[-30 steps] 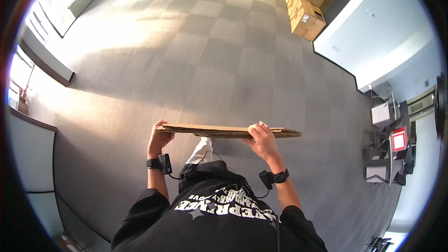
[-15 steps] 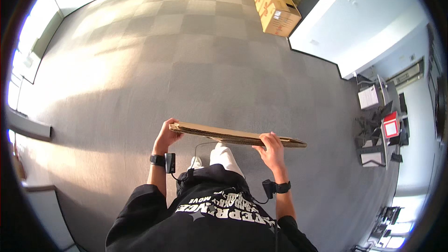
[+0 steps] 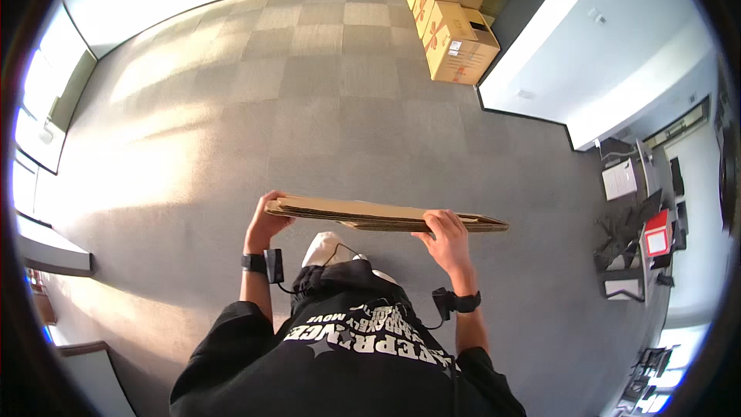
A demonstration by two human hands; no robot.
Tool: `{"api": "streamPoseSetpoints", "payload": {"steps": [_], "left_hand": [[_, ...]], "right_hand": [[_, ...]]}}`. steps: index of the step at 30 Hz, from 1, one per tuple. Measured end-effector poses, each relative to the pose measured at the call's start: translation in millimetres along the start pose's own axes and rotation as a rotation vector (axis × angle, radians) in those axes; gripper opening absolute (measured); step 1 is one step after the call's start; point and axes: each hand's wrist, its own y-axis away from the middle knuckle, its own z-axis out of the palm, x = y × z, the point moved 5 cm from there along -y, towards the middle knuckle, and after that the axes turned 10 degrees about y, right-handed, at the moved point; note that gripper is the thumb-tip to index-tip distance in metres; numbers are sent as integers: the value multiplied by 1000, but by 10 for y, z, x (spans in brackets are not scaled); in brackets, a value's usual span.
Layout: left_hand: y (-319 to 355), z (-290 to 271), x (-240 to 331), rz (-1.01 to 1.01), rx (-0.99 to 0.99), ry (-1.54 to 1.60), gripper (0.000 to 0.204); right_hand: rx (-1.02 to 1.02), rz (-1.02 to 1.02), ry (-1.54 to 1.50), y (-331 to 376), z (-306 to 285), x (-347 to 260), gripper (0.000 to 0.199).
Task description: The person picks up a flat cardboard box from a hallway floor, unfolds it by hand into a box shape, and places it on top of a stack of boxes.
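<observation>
A flattened cardboard box (image 3: 363,210), brown and folded into layers, spans the space in front of my body, its thin layered edge facing up. My left hand (image 3: 267,218) is closed round its left end, with the fingers partly hidden by the cardboard. My right hand (image 3: 448,238) grips the near edge towards the right end, fingers over the top. Both wrists carry black straps with small black devices, and cables run from them. Below the cardboard, my white-clad leg (image 3: 320,251) shows in front of the black shirt.
Several cardboard cartons (image 3: 461,42) are stacked at the far right against a dark panel and a white wall (image 3: 540,81). Grey carpet tiles (image 3: 309,120) cover the floor. At right stand desks with a red box (image 3: 658,233) and chairs. A low partition (image 3: 52,251) is at left.
The far cartons and wall sit lower in the picture. My legs have shifted in a step. Both hands keep hold of the cardboard, which now lies slightly higher and more level.
</observation>
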Motion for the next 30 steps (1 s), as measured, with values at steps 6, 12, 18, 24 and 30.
{"api": "streamPoseSetpoints", "payload": {"steps": [6,12,18,24,30], "left_hand": [[-663,134,178,-69,104,187,9],[-2824,-58,306,-322,57,422,33],[-4115,559,599,-539,152,434,34],[-4880,375,697,-496,53,571,43],[-5914,145,961,-445,364,202,62]], "right_hand": [[-66,-33,-6,-688,264,436,36],[-144,-12,-2,-2207,939,1344,34],[-139,107,38,-2966,1074,2035,34],[-187,20,36,-3822,1435,2458,33],[-227,-20,-55,-4867,2182,3087,30]]}}
